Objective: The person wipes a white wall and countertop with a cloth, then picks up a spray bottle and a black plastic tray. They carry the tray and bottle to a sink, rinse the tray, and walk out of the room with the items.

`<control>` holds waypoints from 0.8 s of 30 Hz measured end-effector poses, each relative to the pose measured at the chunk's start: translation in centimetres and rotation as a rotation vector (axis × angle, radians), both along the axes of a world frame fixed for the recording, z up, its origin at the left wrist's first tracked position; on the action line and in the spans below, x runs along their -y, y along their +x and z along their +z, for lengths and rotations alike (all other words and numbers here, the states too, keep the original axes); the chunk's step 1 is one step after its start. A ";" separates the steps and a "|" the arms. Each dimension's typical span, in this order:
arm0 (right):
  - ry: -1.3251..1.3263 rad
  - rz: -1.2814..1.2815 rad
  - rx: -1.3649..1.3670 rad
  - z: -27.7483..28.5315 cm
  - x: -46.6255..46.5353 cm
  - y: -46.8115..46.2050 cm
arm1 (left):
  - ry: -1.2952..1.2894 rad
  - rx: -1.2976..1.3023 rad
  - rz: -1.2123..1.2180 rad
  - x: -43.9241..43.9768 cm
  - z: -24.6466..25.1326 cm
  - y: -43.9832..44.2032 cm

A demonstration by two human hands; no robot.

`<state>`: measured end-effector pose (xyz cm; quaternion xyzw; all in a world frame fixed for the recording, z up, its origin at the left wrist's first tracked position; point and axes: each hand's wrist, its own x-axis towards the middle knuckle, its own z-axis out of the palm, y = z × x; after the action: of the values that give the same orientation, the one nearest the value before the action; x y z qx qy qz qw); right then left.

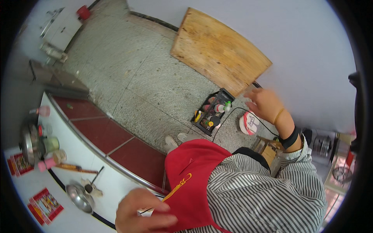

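Observation:
My left hand point(142, 212) hovers at the bottom of the view, over the edge of the white counter point(102, 189) and beside my red apron point(192, 166). Its thumb and fingers are apart; a white patch with a dark line shows between them, too blurred to name. My right hand point(263, 106) is raised on the other side, blurred, with its fingers loosely spread and nothing seen in them. Below it on the floor are a black caddy point(223, 94) holding a spray bottle point(220, 108) and other bottles, and a round white-and-red container point(249, 123) with a printed face.
A wooden board point(221, 52) leans on the wall. A black cable point(242, 108) arcs by the caddy. The counter bears a metal bowl point(78, 198), several jars point(51, 144), a metal pot point(29, 142) and printed packets point(45, 206). A sink cabinet point(62, 30) and red bucket point(83, 12) stand far off.

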<state>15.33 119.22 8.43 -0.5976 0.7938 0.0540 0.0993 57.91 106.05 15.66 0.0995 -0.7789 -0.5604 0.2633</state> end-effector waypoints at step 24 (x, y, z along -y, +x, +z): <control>0.108 -0.933 0.620 -43.5 -13.7 -8.6 | 0.185 0.795 -0.162 2.1 -44.8 -22.9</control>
<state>6.75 132.91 -35.07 -0.1653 0.9038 -0.1332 0.3716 35.05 103.93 -29.17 0.2695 -0.7718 -0.5648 -0.1130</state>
